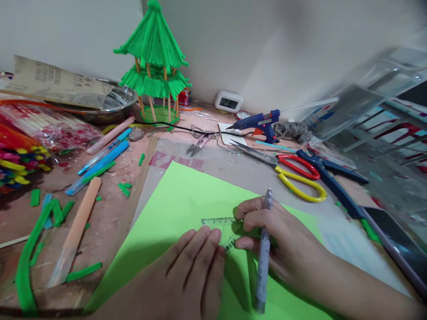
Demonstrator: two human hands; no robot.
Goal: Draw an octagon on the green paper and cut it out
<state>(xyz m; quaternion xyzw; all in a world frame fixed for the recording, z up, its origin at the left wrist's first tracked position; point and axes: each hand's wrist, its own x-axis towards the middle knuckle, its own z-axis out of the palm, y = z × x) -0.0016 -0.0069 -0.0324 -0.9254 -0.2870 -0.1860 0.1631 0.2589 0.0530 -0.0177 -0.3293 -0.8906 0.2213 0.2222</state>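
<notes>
1. A plain pale wall (217, 48) is standing behind a cluttered pinkish-brown desk (115, 215).
2. A bright-green rectangular sheet of paper (194, 196) is lying on the desk before the person.
3. A transparent plastic ruler with black markings (216, 221) is resting on the sheet, at both hands.
4. The left hand (192, 271) is lying flat, fingers extended, grasping nothing; its fingertips are partly hiding the ruler's lower area.
5. The right hand (284, 232) is grasping a slim, pale grey patterned pen (263, 264), its fingertips meeting the ruler's right end.
6. Metal scissors with red and yellow handles (269, 159) are lying beyond the sheet, near a blue glue gun (260, 122).
7. A fuzzy green two-tiered pagoda model (154, 46) is standing at back left.
</notes>
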